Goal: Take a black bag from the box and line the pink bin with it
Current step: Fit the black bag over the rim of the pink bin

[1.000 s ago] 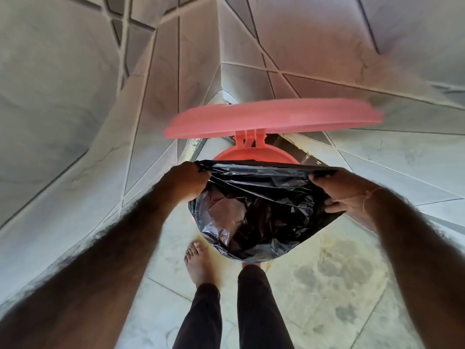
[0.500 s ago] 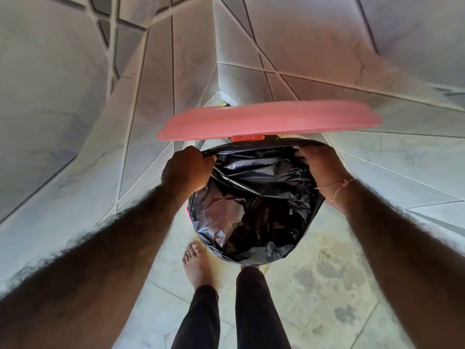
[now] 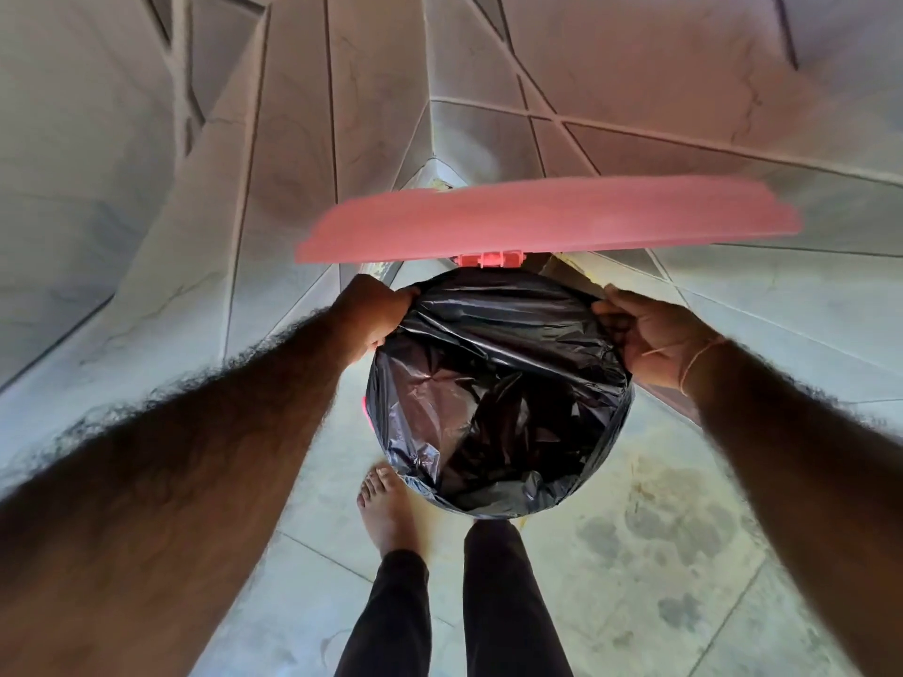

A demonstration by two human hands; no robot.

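A shiny black bag hangs open inside the pink bin, and its mouth is folded over nearly the whole rim. Only a sliver of the pink bin's wall shows at the left. The bin's pink lid stands raised behind it, held by its hinge. My left hand grips the bag's edge at the far-left rim. My right hand pinches the bag's edge at the far-right rim, with a thread band on the wrist. The box is out of view.
The bin stands in a corner of grey tiled walls on a stained tile floor. My bare left foot and my black-trousered legs are just in front of the bin.
Both hands carried the bag's far edge back toward the hinge. The bare pink rim seen one second ago is now covered by the bag.
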